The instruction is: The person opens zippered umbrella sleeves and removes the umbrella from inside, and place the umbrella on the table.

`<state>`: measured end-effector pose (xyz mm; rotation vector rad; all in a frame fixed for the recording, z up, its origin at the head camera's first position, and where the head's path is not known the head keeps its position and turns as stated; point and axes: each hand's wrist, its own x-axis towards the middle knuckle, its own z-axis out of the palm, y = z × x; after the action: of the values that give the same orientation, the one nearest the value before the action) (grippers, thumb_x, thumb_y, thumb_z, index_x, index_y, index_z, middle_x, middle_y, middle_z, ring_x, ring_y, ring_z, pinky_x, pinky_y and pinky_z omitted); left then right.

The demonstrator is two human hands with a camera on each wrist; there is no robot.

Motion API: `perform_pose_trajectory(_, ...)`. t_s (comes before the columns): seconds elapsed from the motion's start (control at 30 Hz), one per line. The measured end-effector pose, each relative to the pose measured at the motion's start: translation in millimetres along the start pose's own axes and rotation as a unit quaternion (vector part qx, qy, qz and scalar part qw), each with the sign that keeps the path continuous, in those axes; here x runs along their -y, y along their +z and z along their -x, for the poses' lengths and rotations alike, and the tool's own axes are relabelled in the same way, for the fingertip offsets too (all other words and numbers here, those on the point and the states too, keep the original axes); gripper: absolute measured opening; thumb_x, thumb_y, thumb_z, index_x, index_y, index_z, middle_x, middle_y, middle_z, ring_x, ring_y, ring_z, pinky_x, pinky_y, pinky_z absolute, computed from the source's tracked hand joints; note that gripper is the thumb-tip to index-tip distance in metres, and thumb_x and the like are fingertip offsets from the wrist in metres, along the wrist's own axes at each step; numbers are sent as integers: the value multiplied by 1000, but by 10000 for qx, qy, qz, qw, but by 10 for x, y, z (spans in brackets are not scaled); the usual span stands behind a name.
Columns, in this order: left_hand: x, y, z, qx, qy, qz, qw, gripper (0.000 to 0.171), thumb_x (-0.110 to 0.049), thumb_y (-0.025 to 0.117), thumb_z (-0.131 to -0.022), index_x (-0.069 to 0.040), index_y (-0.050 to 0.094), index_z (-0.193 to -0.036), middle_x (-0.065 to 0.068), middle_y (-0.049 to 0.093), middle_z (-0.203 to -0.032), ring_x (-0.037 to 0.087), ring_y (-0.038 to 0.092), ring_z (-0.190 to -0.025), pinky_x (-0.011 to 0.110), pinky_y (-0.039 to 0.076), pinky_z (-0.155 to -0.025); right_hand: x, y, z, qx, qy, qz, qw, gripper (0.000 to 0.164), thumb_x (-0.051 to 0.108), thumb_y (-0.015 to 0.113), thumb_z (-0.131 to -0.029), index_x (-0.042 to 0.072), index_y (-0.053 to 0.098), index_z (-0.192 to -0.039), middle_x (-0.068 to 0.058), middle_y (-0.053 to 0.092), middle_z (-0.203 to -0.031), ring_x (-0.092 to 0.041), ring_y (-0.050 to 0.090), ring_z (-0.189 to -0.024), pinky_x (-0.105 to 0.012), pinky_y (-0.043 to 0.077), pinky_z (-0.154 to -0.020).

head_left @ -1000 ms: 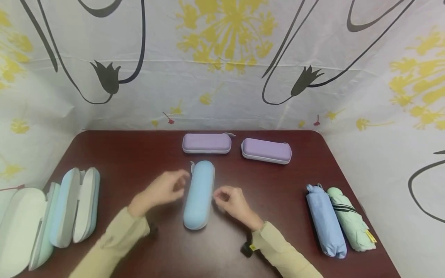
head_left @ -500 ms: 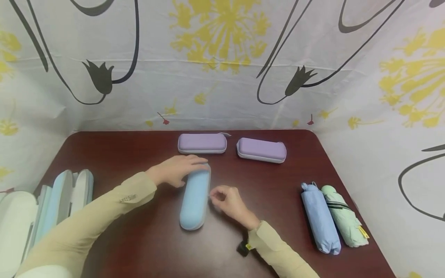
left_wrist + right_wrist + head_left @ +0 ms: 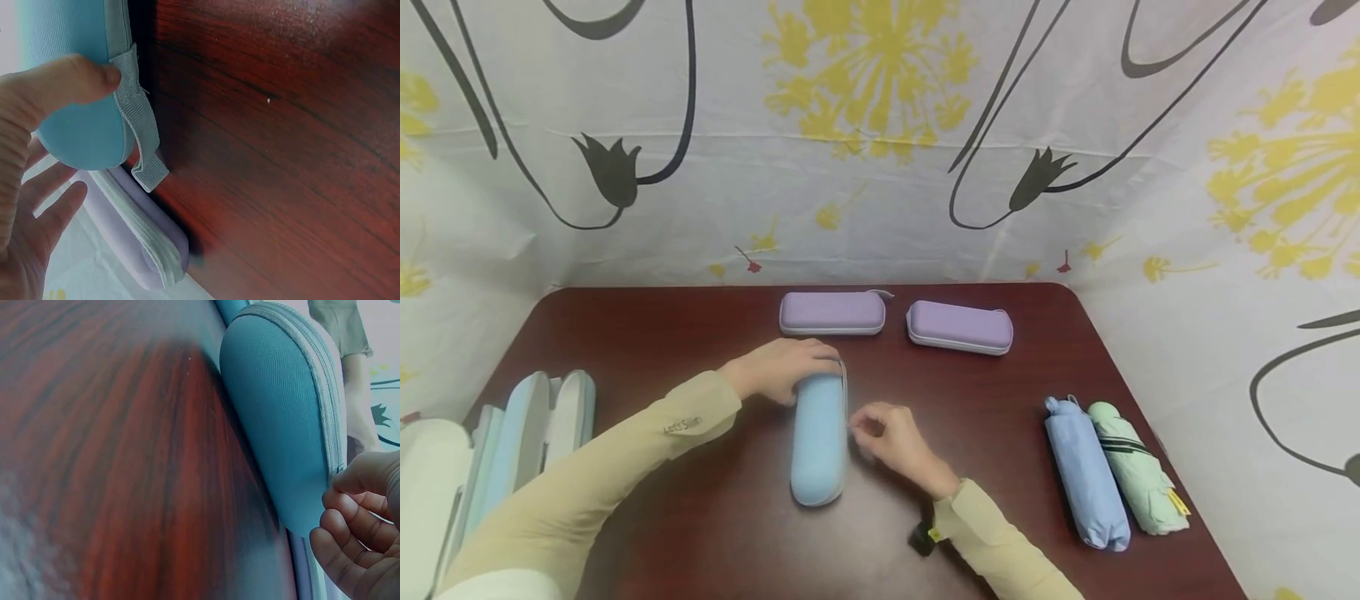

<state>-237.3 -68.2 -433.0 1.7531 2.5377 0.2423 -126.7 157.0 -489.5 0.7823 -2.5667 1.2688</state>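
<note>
A light blue zippered case point(image 3: 817, 442) lies lengthwise in the middle of the table. My left hand point(image 3: 782, 367) grips its far end from above; in the left wrist view the thumb point(image 3: 81, 78) presses its side beside a grey fabric tab point(image 3: 140, 115). Along the case's right side runs a grey zipper point(image 3: 315, 375). There my right hand point(image 3: 891, 437) pinches the zipper pull point(image 3: 340, 469) between thumb and forefinger, the other fingers curled. The fingertips mostly hide the pull.
Two purple cases point(image 3: 832, 313) point(image 3: 960, 327) lie at the table's back edge. At the left stand opened blue point(image 3: 523, 429) and pale green point(image 3: 433, 475) cases, partly behind my left sleeve. Folded blue point(image 3: 1086, 471) and green point(image 3: 1138, 467) umbrellas lie at the right.
My left hand has moved from beside the case onto its far end and taken hold. The case has turned slightly straighter. The right hand stays at the zipper.
</note>
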Motion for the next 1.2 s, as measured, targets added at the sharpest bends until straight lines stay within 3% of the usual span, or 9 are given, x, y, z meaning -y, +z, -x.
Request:
perform_pose_trajectory(0.3,-25,54,37,23,27,7,10000,73,-4,78,-54,-14,56,-123,6,51,-131,23,45,-122,39,44,-94,35,-47,-21,201,-130,-13,9997,9,0,67,-77,5,68,-83,-6,66,-80,-11,59,-72,-19,50,-65)
perform_pose_trajectory(0.67,-16,50,43,-61,-193,206,9996,73,-16,83,-50,-14,58,-119,3,54,-122,20,50,-113,37,48,-86,-26,-111,20,151,-303,175,9993,8,0,68,-76,5,68,-82,-5,66,-79,-13,59,-73,-22,50,-66)
perform_pose_trajectory(1.03,-33,67,77,-146,-534,419,9976,72,-21,84,-51,-15,59,-118,4,54,-122,20,51,-109,38,48,-84,-5,-287,241,181,-692,632,9954,14,-1,72,-72,10,66,-78,3,61,-74,-10,55,-70,-22,47,-64)
perform_pose_trajectory(1.2,-26,108,101,-334,-537,608,9961,71,-21,84,-51,-14,59,-117,5,54,-121,20,51,-108,38,48,-84,-8,-374,317,262,-741,707,9944,14,-1,72,-72,10,66,-79,3,61,-75,-8,55,-71,-20,47,-64)
